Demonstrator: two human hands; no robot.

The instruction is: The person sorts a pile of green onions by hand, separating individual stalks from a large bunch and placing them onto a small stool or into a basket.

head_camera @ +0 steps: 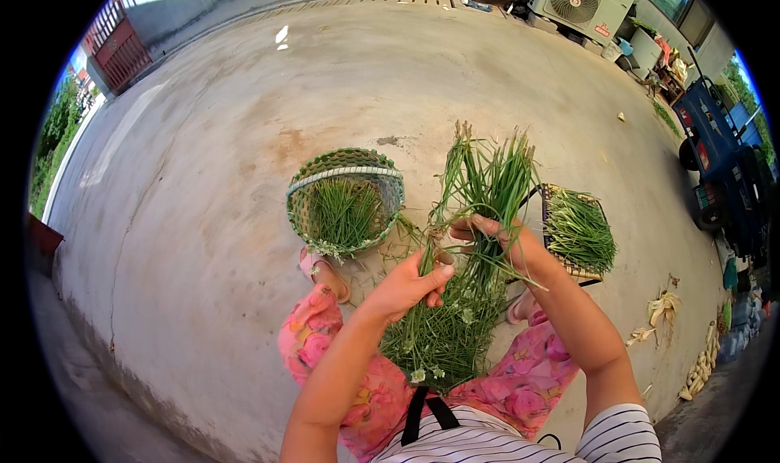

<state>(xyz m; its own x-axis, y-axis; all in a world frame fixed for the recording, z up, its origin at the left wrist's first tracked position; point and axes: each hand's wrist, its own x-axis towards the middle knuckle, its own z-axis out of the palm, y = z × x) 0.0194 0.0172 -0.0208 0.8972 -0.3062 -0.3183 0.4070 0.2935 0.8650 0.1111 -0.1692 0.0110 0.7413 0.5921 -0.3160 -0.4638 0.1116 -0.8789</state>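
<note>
My right hand point(501, 239) holds a loose bunch of long green chive-like stalks point(496, 176), their pale root ends pointing away from me. My left hand point(409, 285) grips a thinner, partly dried strand of stalks point(434, 234) just beside it. Below both hands, between my legs, lies a tangled heap of green stalks point(445, 335) with some white flower heads. A woven green and white basket point(294, 216) with an arched handle stands ahead to the left, with more green stalks point(344, 213) inside. To the right, neatly laid chives point(579, 228) rest on a low woven-top stool point(551, 247).
Concrete floor point(213, 158) surrounds me. Dry corn husks point(663, 309) and a pile of pale cobs point(701, 365) lie at the right. A dark blue vehicle point(719, 140) stands beyond them. An air-conditioner unit point(576, 3) is by the far wall, and a red gate point(119, 52) is far left.
</note>
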